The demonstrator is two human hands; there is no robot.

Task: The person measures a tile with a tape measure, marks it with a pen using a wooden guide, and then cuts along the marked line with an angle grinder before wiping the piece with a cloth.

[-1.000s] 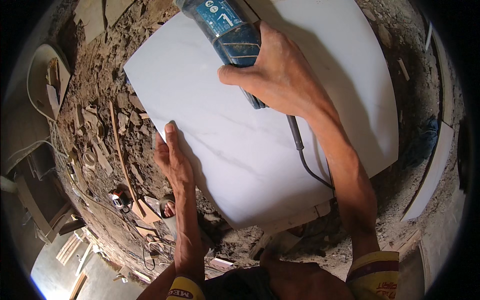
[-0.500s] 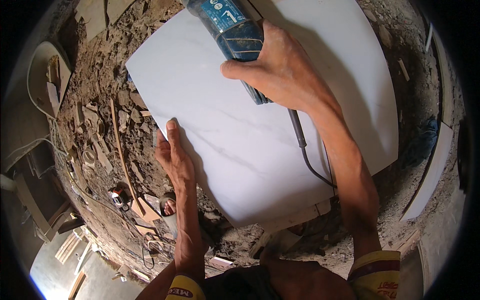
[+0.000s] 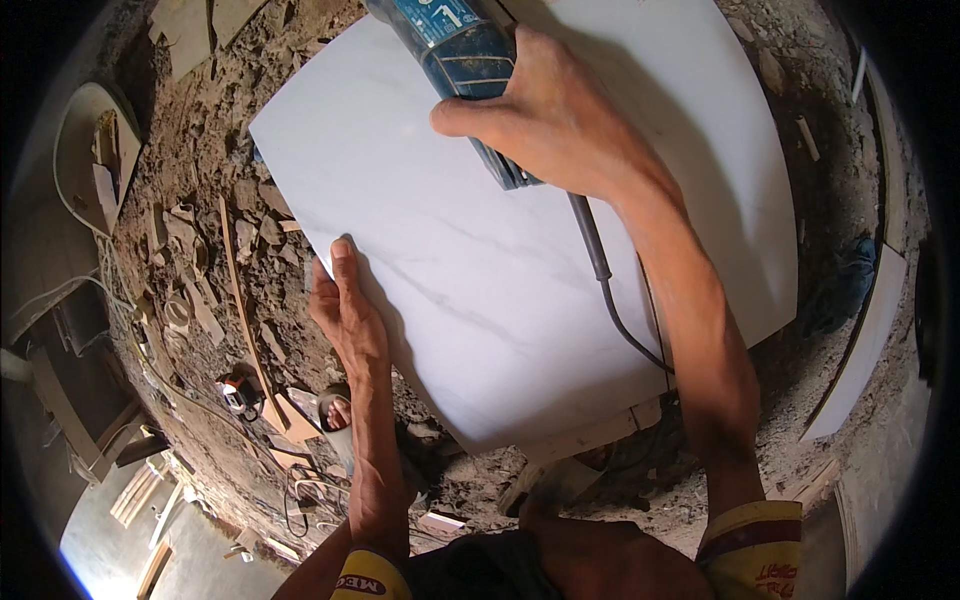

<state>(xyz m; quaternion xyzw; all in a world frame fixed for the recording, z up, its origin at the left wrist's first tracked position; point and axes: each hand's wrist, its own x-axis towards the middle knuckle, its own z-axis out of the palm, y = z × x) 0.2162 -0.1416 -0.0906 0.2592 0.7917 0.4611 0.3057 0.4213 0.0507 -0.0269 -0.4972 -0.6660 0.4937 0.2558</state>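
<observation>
A large white tile (image 3: 520,260) with faint grey veins lies flat in the middle of the scene, resting on rubble and on a pale wooden piece (image 3: 590,438) that shows under its near edge. The right hand (image 3: 555,120) is closed around the body of a blue power tool (image 3: 460,60), which is held over the far part of the tile; the thumb points to the left across the tool's dark grip. The front of the tool goes out of the picture at the far edge, so its working end cannot be seen. A dark cable (image 3: 605,290) leaves the back of the tool and runs toward the near side over the tile, just beside the right forearm. The left hand (image 3: 345,310) is open and holds nothing; it lies flat with straight fingers on the left edge of the tile, touching it. Around the tile the ground is covered with broken pieces and dust (image 3: 210,260). On the left, near the left forearm, lies a small orange and black object (image 3: 238,390) beside thin wires. On the right, well apart from the tile, a long narrow white strip (image 3: 860,350) lies on the ground.
</observation>
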